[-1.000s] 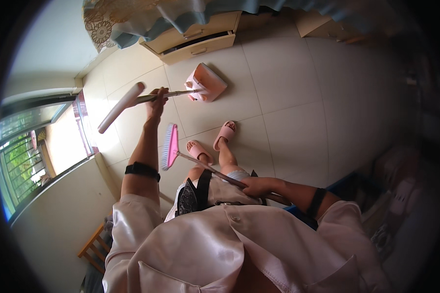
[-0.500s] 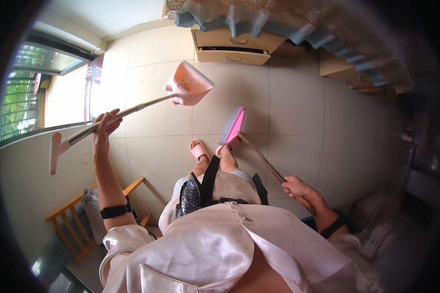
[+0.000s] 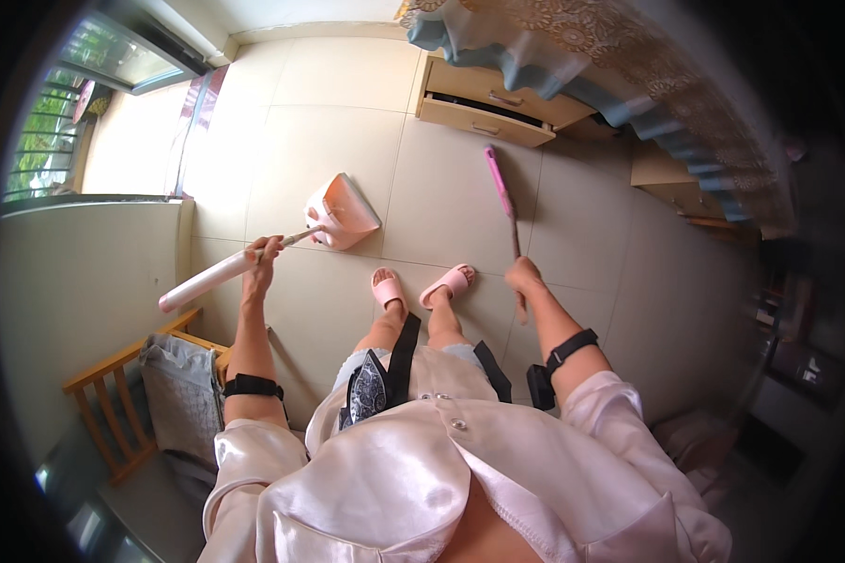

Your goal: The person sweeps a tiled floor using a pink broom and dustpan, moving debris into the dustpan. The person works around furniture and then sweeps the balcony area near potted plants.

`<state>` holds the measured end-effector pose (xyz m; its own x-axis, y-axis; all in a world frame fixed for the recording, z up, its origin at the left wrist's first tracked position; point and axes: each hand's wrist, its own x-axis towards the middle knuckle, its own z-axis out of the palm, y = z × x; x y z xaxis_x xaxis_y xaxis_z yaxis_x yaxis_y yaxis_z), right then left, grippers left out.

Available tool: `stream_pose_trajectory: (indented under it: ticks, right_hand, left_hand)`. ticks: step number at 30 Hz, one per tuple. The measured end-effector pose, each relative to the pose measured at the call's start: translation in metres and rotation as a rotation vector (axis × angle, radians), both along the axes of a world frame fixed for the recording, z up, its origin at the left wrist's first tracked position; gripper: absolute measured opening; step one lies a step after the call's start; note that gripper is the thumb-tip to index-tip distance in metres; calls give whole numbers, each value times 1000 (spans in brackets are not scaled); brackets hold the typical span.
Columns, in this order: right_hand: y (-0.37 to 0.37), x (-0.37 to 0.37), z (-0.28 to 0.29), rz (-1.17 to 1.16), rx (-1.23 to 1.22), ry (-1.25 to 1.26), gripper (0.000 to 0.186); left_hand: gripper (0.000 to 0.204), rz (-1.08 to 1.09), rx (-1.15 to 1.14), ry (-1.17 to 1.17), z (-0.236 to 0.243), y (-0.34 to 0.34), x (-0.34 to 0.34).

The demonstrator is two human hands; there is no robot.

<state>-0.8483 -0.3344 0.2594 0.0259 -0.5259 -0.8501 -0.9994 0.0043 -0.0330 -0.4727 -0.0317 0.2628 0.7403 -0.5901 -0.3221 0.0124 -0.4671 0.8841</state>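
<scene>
My left hand grips the long pale handle of a pink dustpan, whose pan rests on the tiled floor ahead of my feet. My right hand holds the thin handle of a pink broom, which stands nearly upright with its pink head toward the low drawer unit. My feet in pink slippers stand between the two tools.
A low wooden drawer unit sits under a blue-trimmed lace cloth at the far side. A wooden rack with grey fabric stands at my left by the wall. A window is at the far left.
The view has swung right. The dustpan has come down to the floor in front of my left hand. The broom has moved right and now stands upright near the drawers.
</scene>
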Motion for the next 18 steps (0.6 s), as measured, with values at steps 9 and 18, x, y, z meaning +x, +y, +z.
stream_pose_trajectory:
  ticks: [9, 18]
  right_hand:
    - [72, 96, 4, 247, 70, -301, 49]
    - [73, 86, 103, 269, 37, -418, 26]
  left_hand:
    - [23, 32, 9, 40, -30, -42, 30]
    - [20, 46, -52, -72, -28, -34, 37]
